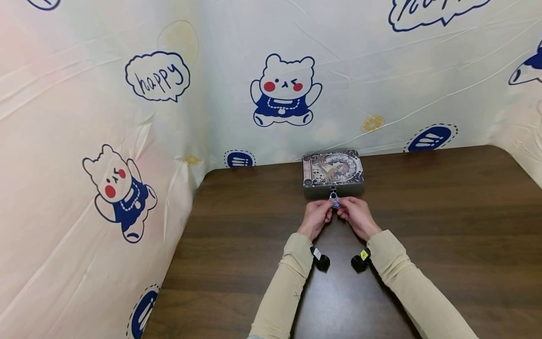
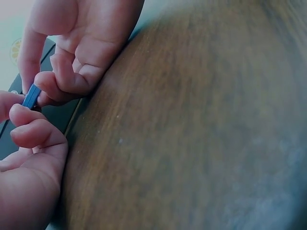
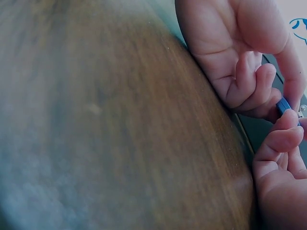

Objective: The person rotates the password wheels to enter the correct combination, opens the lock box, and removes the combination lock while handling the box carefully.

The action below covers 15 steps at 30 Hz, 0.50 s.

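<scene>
A small blue padlock (image 1: pixel 335 203) is at the front latch (image 1: pixel 332 189) of a tin box (image 1: pixel 333 170) with an ornate printed lid. My left hand (image 1: pixel 315 218) pinches the padlock's left side between thumb and finger. From the other side, my right hand (image 1: pixel 358 218) pinches it too, and the fingertips of both hands nearly meet. In the left wrist view the padlock's blue edge (image 2: pixel 31 96) shows between the fingers, the other fingers curled beneath. Fingers cover much of the padlock's body. The lid lies down on the box.
The box stands near the back edge of a dark wooden table (image 1: pixel 440 221). A pale curtain (image 1: pixel 228 94) with cartoon bears hangs behind and along the left side. Black wrist cameras (image 1: pixel 322 262) sit at the inner side of both cuffs.
</scene>
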Tool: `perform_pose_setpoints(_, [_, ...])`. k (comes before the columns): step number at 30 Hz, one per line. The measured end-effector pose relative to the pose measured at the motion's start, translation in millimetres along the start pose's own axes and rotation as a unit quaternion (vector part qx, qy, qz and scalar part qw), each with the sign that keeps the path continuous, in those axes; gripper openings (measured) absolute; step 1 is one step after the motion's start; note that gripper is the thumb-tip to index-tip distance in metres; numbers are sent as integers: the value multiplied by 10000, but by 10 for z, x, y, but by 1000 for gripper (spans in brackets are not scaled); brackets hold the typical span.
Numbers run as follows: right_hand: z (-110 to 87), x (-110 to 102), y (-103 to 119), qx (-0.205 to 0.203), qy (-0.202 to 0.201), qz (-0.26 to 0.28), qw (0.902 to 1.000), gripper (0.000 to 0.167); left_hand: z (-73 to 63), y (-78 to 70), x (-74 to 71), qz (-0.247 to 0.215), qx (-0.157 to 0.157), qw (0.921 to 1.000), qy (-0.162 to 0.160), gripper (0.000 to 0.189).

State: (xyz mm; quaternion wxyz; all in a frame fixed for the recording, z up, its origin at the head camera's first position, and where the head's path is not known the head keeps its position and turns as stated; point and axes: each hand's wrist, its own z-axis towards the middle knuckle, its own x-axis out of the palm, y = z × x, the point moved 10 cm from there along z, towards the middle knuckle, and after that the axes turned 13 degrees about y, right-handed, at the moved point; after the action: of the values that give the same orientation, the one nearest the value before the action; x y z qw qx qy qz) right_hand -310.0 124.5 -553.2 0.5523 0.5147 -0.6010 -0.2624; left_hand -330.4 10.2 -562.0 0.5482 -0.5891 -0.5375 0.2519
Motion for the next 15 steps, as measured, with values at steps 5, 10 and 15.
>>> perform_pose_setpoints(5, [-9,7,7,-72,42,42,10000,9,2,7,6,3,7,10000,31,16])
perform_pose_setpoints(10, [-13,20,23,-144,91,70,9998,9,10,30,-10,-175,9,9998,-40,17])
perform_pose_setpoints(15, [-12,20,26,-114,119,85,9998,9,7,35,-18,-349,20,9993,-136,16])
